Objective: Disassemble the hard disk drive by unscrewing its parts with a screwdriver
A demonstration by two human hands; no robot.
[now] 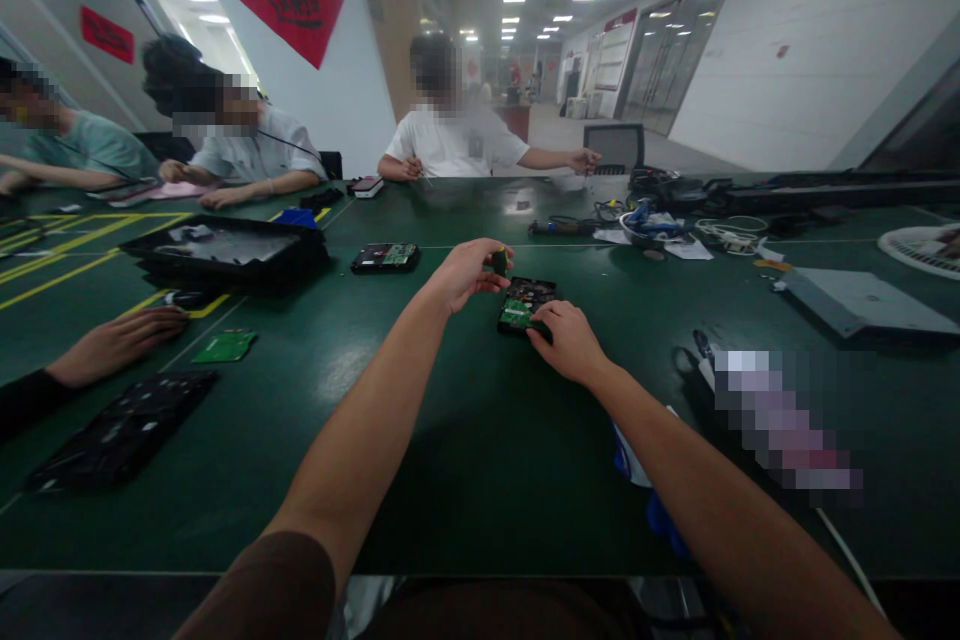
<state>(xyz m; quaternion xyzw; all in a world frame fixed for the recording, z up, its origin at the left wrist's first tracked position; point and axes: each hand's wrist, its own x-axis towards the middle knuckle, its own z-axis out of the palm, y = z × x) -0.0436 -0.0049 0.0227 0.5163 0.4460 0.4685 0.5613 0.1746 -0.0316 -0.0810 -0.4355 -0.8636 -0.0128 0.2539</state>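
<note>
Well in from near edge of table [480, 540], drive [535, 290]'s gripped by R hand [574, 340] fingers, dark tool [500, 263] (tip unseen) by L hand [469, 275]'s; board [515, 312] could be scratched if tool's let slip.

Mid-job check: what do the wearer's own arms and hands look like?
The left arm has a plain, dark brown sleeve ending near the elbow; no sleeve shows on the right arm. Left hand and right hand are ungloved, with no watch or bracelet visible.
</note>
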